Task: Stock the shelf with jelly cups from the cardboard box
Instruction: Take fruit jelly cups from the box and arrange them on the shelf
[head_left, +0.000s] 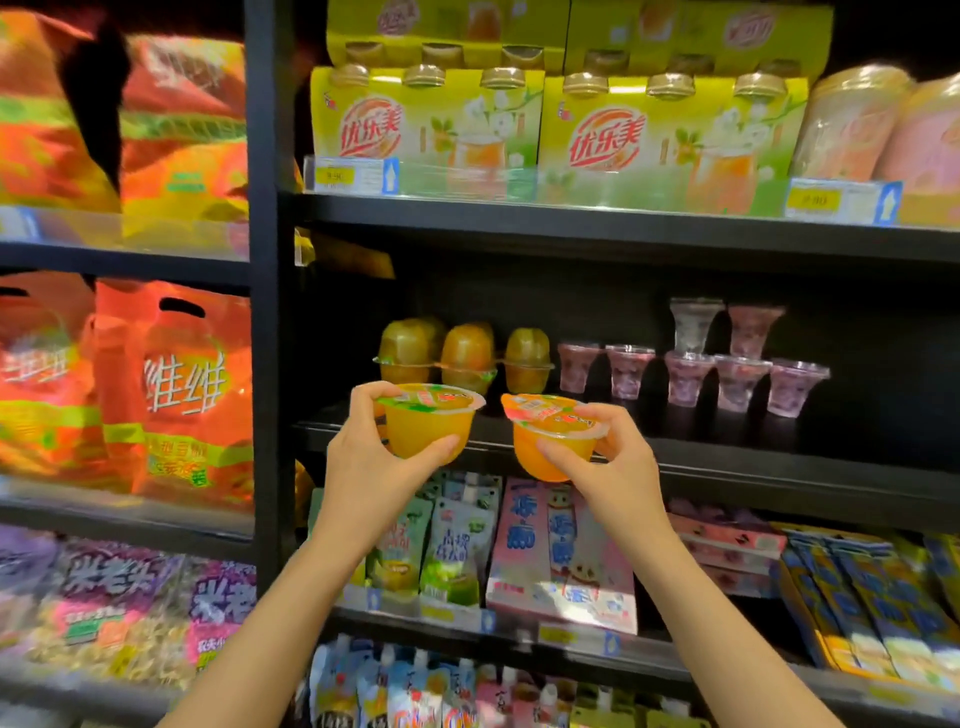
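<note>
My left hand (363, 462) grips a yellow-orange jelly cup (423, 423) held upright, just in front of the black middle shelf (727, 457). My right hand (608, 457) holds a second orange jelly cup (545, 441), tilted toward me, its foil lid facing up and left. Both cups hover at the shelf's front edge. On that shelf behind them stand stacked yellow jelly cups (467, 358), some turned upside down on others. The cardboard box is not in view.
Pink jelly cups (737, 374) fill the shelf's right half. Green drink multipacks (545, 124) sit on the shelf above, pouches and flat packets (561, 551) below. Orange snack bags (171, 395) hang in the left bay beyond a black upright post (265, 312).
</note>
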